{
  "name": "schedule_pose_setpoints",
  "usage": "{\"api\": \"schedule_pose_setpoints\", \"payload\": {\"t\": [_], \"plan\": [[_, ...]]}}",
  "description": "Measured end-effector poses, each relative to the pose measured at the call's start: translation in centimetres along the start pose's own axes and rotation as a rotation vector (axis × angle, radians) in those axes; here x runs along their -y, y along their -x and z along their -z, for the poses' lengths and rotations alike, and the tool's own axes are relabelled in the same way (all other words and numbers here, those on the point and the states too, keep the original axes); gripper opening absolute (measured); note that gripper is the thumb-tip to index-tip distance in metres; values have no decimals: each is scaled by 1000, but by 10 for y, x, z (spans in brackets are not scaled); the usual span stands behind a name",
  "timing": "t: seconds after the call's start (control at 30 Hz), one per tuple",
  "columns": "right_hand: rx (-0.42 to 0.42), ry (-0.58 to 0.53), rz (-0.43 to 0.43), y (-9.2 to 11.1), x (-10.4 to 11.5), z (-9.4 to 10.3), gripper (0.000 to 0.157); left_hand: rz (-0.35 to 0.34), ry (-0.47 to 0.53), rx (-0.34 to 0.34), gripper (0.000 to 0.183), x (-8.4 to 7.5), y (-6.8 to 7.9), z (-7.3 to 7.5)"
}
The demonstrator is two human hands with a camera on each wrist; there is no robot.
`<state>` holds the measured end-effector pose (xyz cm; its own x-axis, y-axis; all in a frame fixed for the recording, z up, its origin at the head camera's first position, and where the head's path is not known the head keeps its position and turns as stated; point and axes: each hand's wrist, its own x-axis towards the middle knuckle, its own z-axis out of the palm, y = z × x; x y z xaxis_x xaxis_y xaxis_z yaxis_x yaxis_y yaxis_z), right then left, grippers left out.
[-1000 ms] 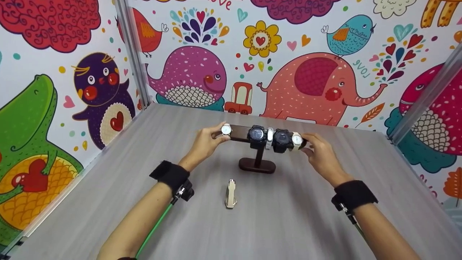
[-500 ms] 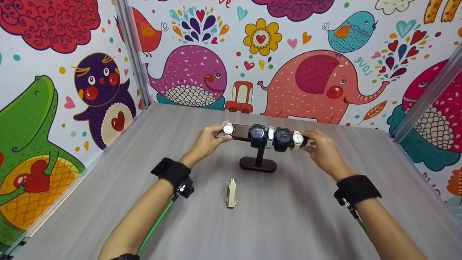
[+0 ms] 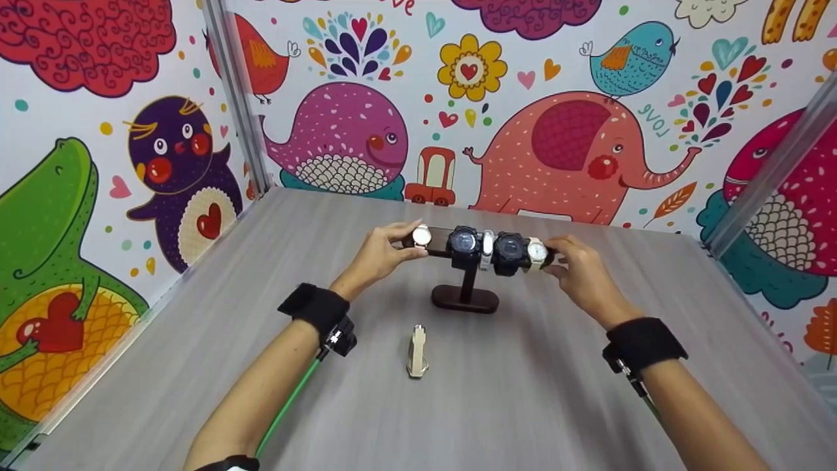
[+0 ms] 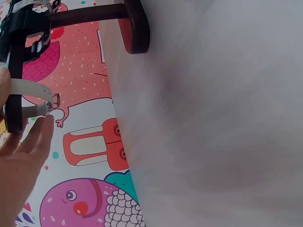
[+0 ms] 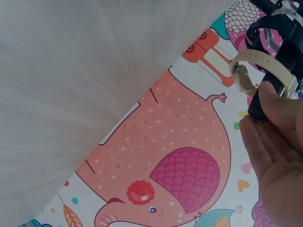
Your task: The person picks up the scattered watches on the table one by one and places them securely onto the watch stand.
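Note:
A dark brown T-shaped watch stand (image 3: 465,299) stands upright on the table. My left hand (image 3: 377,256) pinches a watch with a white strap (image 3: 422,236), looped round the left end of the bar; the bar's tip pokes out past it in the left wrist view. At the opposite end, my right hand (image 3: 584,278) grips the bar tip (image 5: 258,108) between thumb and fingers. Just inside that grip hangs a cream-strapped watch (image 3: 537,252). Between the two sit a black watch (image 3: 463,243), a slim white watch (image 3: 486,250) and another black watch (image 3: 509,253).
A cream-coloured watch (image 3: 416,353) lies on the grey table (image 3: 497,405) in front of the stand. Cartoon-printed panels (image 3: 366,137) rise behind and at both sides. Black wrist bands (image 3: 644,343) carry the cameras, and a green cable (image 3: 288,402) runs along the left forearm.
My left hand has slid the white-strapped watch a little to the right along the bar, so the bar's left tip now shows beyond it. The right hand keeps its grip.

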<state>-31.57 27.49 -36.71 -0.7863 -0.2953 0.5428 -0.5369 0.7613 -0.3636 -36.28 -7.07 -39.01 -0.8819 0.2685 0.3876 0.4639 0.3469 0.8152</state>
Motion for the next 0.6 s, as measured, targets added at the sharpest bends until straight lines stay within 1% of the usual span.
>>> {"api": "schedule_pose_setpoints", "payload": {"t": [0.07, 0.17, 0.27, 0.37, 0.6], "plan": [[-10, 7, 11, 0, -1, -1, 39, 4, 4, 3, 61, 0, -1, -2], [-19, 14, 21, 1, -2, -2, 39, 20, 37, 8, 61, 1, -3, -3], [-17, 14, 21, 1, -2, -2, 39, 40, 73, 24, 61, 2, -4, -3], [-14, 7, 16, 2, -2, -2, 39, 51, 81, 39, 61, 2, -6, -4], [-22, 7, 15, 1, -1, -1, 37, 38, 74, 76, 60, 0, -11, -9]]}}
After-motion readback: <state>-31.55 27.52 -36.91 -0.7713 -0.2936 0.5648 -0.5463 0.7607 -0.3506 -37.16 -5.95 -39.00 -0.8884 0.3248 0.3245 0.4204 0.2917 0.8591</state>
